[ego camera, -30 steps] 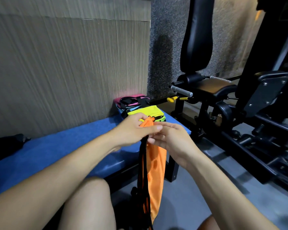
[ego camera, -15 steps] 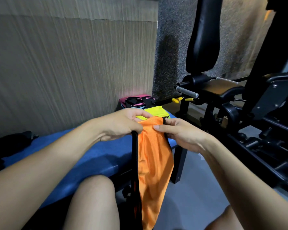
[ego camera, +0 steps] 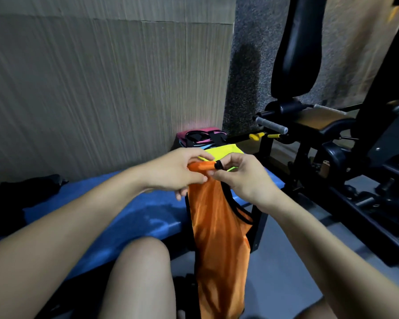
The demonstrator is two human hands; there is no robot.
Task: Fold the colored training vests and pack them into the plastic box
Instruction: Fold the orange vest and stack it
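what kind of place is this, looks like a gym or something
Most likely a gym: a black weight machine with a padded backrest and a blue padded bench, where both hands hold an orange vest.

Single head-worn view looks forward and down, close over the blue bench (ego camera: 106,210)

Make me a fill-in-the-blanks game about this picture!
1. Both hands, left hand and right hand, hold the ____ vest.
2. The bench has a ____ top.
3. The folded vest lying behind the hands is ____.

Missing words: orange; blue; yellow
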